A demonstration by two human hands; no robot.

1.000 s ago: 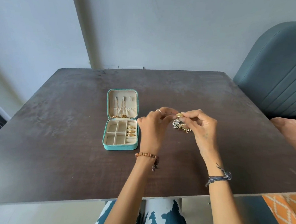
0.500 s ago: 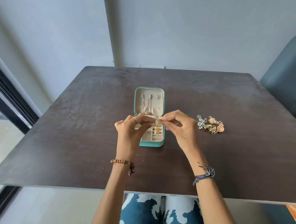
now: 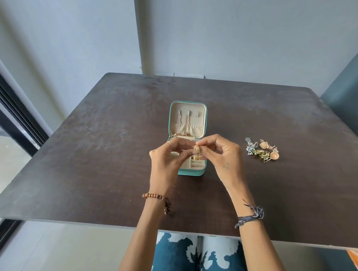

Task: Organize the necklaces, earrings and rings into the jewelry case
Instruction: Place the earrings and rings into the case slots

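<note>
Pinching a gold filigree ring between us, our right hand holds it with thumb and forefinger on its right side while our left hand has its fingertips curled in against the ring's left side. Whether the left fingers truly clamp it or only steady it we cannot quite tell. The ring hangs just above the open teal jewelry case, over the near right part of its tray, where other gold rings already sit in the slotted rolls.

We judge the ring light and rigid, but small and smooth enough to slip. The openwork dome looks like the delicate part, so the band edges are the place to hold, keeping the band free to press down into a slot.

Farther out, necklace chains hang in the upright lid at the far side of the case. To the right on the dark table, well apart from the case, lies the loose pile of earrings, gold and silvery pieces touching one another.

Against the frame a second earlier, our hands were over that pile, right of the case. Now they are over the case itself, and the pile lies uncovered. The case keeps its place on the table.
</note>
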